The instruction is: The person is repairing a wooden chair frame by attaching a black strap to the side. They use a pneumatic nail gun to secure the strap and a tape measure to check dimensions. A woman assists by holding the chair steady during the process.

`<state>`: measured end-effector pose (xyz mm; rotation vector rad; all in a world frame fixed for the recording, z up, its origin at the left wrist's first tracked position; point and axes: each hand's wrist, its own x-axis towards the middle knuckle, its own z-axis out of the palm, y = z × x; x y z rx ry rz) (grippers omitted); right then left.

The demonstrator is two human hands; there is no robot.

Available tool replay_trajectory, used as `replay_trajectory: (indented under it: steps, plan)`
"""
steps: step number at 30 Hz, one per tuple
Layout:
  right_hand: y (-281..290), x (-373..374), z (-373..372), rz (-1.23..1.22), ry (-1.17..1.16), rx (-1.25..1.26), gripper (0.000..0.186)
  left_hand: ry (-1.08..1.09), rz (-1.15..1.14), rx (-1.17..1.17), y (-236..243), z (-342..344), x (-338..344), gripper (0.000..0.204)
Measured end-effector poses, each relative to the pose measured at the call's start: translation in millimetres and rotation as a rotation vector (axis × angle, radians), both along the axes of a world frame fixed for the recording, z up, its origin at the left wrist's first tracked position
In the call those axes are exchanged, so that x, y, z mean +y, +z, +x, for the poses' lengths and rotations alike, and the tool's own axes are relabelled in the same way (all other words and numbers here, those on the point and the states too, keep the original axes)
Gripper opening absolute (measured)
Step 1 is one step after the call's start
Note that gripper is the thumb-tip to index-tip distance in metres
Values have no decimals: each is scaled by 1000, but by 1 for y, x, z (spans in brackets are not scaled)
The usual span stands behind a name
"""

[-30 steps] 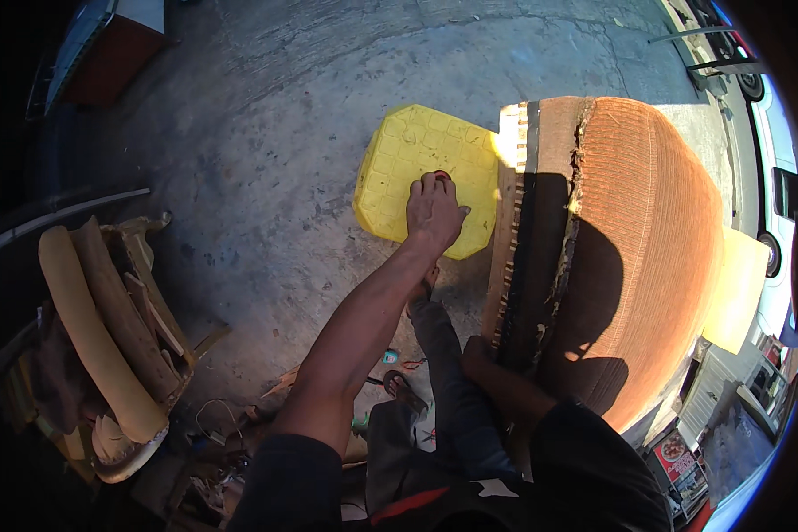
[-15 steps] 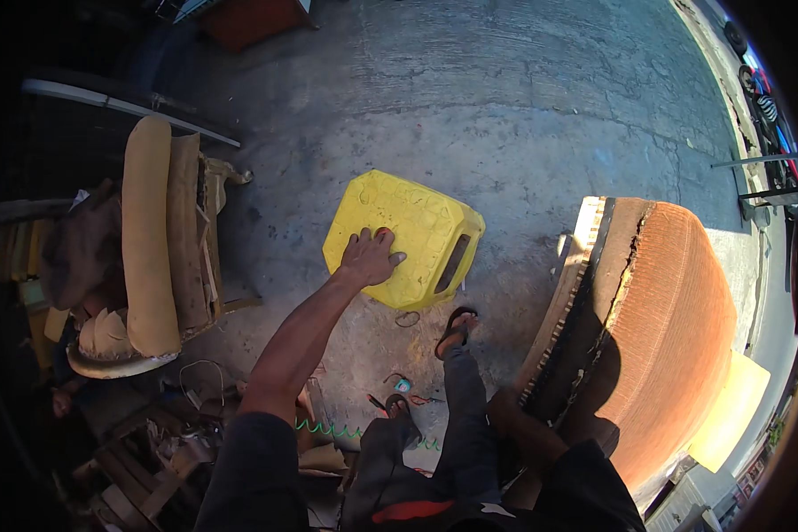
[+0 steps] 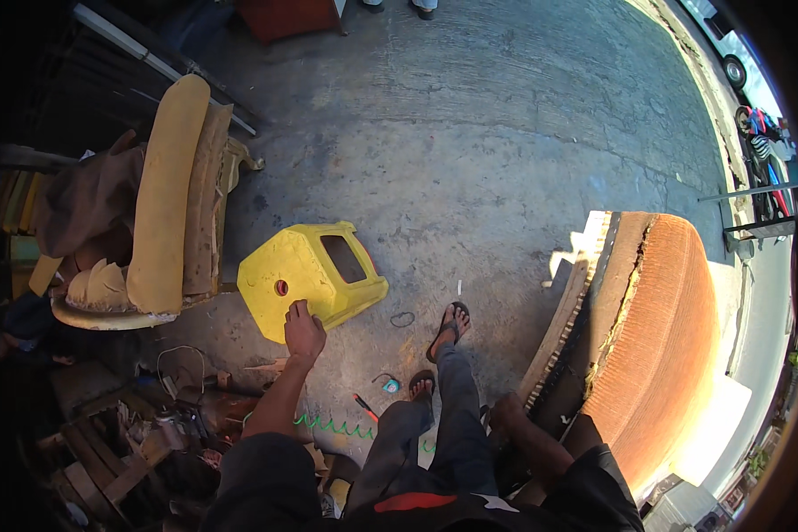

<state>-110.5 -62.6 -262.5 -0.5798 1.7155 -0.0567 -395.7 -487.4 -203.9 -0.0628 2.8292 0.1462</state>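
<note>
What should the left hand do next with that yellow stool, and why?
Perhaps the left hand should hook its fingers into the round hole in the yellow stool: they lie near the edge of its top, and the hole close by might give a firmer hold.

Holds left forearm (image 3: 279, 396) out ahead, angled slightly inward; shows back of left hand (image 3: 305, 339), with fingers (image 3: 299, 310) close together. Angles right forearm (image 3: 545, 449) inward, low at right side, with right hand (image 3: 508, 417) curled. Stands with right foot (image 3: 450, 331) ahead of left foot (image 3: 422, 387).
</note>
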Motion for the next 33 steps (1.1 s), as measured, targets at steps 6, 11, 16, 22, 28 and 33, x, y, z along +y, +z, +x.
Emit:
replay_trajectory:
  steps: [6,11,16,22,28,33]
  plan:
    - [87,-1,26,146,152,-10,29,272,723,-667,-55,203,185,39]
    - [108,1,101,73,161,-43,26,1055,1534,-1493,-58,432,292,59]
    - [106,-11,218,-55,126,93,15,983,1250,-1536,-19,606,263,62]
    - [98,-47,326,-112,171,111,15,929,1061,-1433,-6,611,269,54]
    - [116,-77,377,-64,205,-13,25,475,747,-797,-116,531,204,52]
    - [78,-98,426,53,93,-101,25,130,371,-543,-197,481,156,50]
